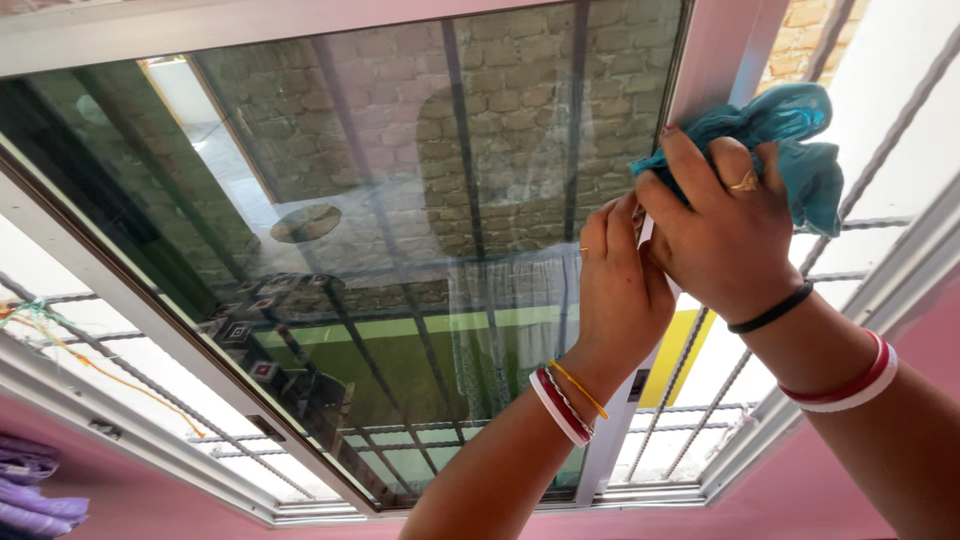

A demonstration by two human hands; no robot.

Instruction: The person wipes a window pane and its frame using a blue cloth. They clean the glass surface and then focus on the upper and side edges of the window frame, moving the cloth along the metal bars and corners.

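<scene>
- Right hand (725,235): closed around a crumpled teal cleaning cloth (800,140), which is pressed against the pale metal upright of the sliding window frame (715,60); a gold ring and a black wristband are worn
- Left hand (620,285): fingers curled, nothing seen to be gripped; fingertips are laid on the same upright, just beside and touching the right hand; red and white bangles are worn at the wrist
- Tinted glass pane (400,230): set in the frame to the left of both hands; a brick wall and curtain are reflected in it
- Iron window bars (880,160): seen behind the frame, in bright daylight
- Pink wall (780,500): around the window
- Folded purple fabric (30,490): at lower left, well apart
- Step judged in hand: wiping of the frame edge; a steady stroke along the upright is judged to be called for
</scene>
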